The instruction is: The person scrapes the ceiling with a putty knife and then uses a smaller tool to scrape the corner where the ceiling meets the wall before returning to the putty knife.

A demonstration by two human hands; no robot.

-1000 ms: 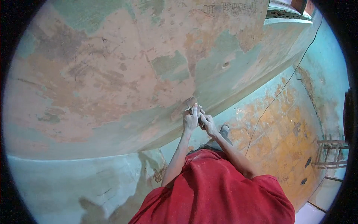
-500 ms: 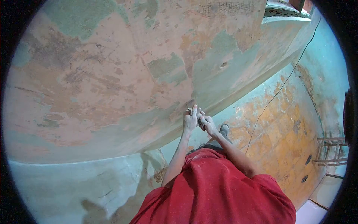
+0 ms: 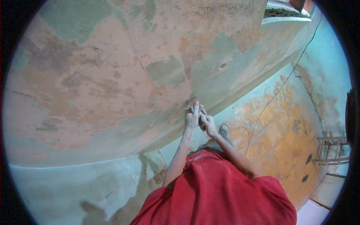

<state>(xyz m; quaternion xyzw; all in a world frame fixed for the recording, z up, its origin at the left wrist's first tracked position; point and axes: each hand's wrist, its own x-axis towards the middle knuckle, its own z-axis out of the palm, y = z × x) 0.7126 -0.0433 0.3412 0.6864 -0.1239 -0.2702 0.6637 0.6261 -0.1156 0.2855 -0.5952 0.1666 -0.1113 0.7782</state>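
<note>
Left hand (image 3: 192,119) and right hand (image 3: 208,126) clamp a scraper (image 3: 192,101) against the wall (image 3: 112,75) — mid-scrape, it seems. The next stroke calls for firm, flat pressure.

Soft, even daylight fills a heavily fisheye-warped frame with black vignetted corners, a faint shadow on the wall (image 3: 93,204) at lower left, and mild blur overall.

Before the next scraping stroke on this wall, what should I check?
1. Grip: left hand and right hand both closed on the scraper: ok.
2. Contact: scraper tip against the wall: ok.
3. Edge condition: cannot tell, too small.
4. Clearance: cable runs well apart from both hands: ok.
5. Footing: cannot tell, only one shoe shows.
</note>
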